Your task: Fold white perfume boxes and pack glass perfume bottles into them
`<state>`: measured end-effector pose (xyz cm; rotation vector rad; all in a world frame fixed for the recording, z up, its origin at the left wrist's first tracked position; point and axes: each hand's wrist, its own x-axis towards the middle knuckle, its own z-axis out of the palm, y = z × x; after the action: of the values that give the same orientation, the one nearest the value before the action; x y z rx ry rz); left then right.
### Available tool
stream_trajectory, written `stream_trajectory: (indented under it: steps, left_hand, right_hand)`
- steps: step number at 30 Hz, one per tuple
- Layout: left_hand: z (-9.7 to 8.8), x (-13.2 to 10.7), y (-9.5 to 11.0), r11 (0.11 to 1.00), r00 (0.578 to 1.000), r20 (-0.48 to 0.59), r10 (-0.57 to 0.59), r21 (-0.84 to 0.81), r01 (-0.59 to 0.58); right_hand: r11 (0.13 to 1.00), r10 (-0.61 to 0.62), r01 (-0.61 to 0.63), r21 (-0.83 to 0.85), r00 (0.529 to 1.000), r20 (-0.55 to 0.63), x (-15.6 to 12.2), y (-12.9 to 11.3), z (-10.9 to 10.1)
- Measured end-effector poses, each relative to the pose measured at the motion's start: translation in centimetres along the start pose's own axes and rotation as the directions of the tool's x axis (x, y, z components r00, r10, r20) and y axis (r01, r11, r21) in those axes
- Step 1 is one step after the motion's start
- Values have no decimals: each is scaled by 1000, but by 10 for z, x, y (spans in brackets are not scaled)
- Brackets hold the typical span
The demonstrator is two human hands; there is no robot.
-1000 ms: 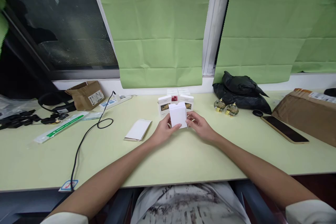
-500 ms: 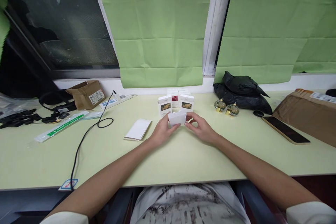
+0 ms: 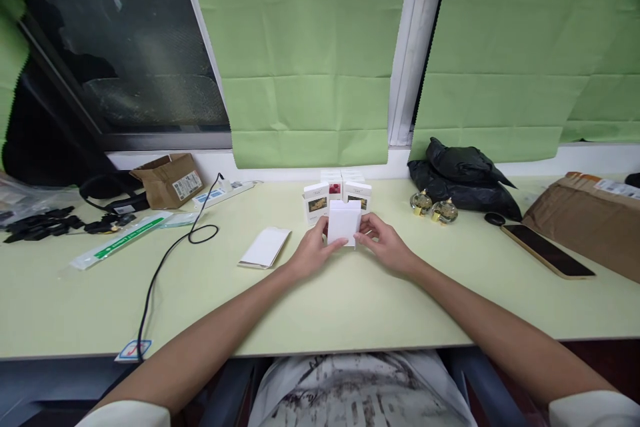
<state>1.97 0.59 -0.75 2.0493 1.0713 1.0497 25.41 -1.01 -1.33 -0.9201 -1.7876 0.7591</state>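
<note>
Between my two hands a small white cardboard box [image 3: 345, 223] is held upright, its plain side toward me. My left hand [image 3: 316, 244] grips its left edge with the thumb across the front. At its right edge, my right hand [image 3: 379, 240] closes on it with thumb and fingers. Just behind stand several white boxes with printed pictures, among them a left one [image 3: 317, 204] and a right one [image 3: 361, 194], partly covered by the held box. To the left of my left hand lies a flat white folded carton [image 3: 265, 247].
Two round glass bottles with gold parts [image 3: 433, 208] stand right of the boxes, before black plastic bags [image 3: 465, 180]. Further right lie a phone [image 3: 547, 250] and a brown parcel [image 3: 590, 223]. A black cable [image 3: 160, 267], power strip [image 3: 225, 193] and open brown box [image 3: 167, 181] occupy the left.
The white box has been tilted up, so its taller plain side now faces me. Both hands keep their hold at its edges. The view has shifted slightly.
</note>
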Motion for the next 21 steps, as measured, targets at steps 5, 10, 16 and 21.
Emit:
stream_trajectory:
  steps: [5, 10, 16, 21]
  left_hand:
    - [0, 2, -3, 1000, 999, 35, 16, 5, -16]
    - [-1, 3, -4, 999, 1000, 17, 18, 36, -19]
    - [0, 2, -3, 999, 999, 50, 21, 25, -23]
    - [1, 1, -1, 1000, 996, 91, 15, 9, -16]
  right_hand:
    - [997, 20, -19, 74, 1000, -15, 0, 3, 2]
    - [993, 17, -19, 118, 1000, 21, -1, -1, 1]
    - [967, 107, -113, 230, 993, 41, 0, 4, 0]
    - [971, 98, -98, 217, 995, 11, 2, 9, 2]
